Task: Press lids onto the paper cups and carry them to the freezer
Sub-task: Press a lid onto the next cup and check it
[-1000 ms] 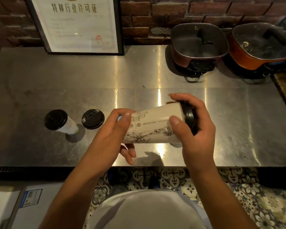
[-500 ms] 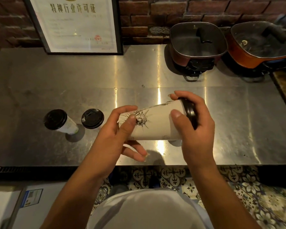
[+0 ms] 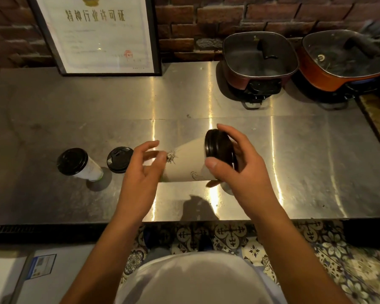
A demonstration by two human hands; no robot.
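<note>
Above the steel counter a white printed paper cup lies tilted on its side, its black lid fitted on the end that faces up and right. My right hand grips that lidded end, thumb on the near rim and fingers round the far side. My left hand is at the cup's base with fingers spread and straight, the thumb tip touching the paper. To the left stands a second cup with a black lid on it. Beside it a loose black lid lies flat on the counter.
Two square lidded electric pots stand at the back right against the brick wall. A framed certificate leans at the back left. The counter's front edge runs just below my hands, with patterned floor tiles beneath.
The cup has turned in my hands, and its lidded end has swung up to face me more. My left hand's fingers have loosened from the base and spread out.
</note>
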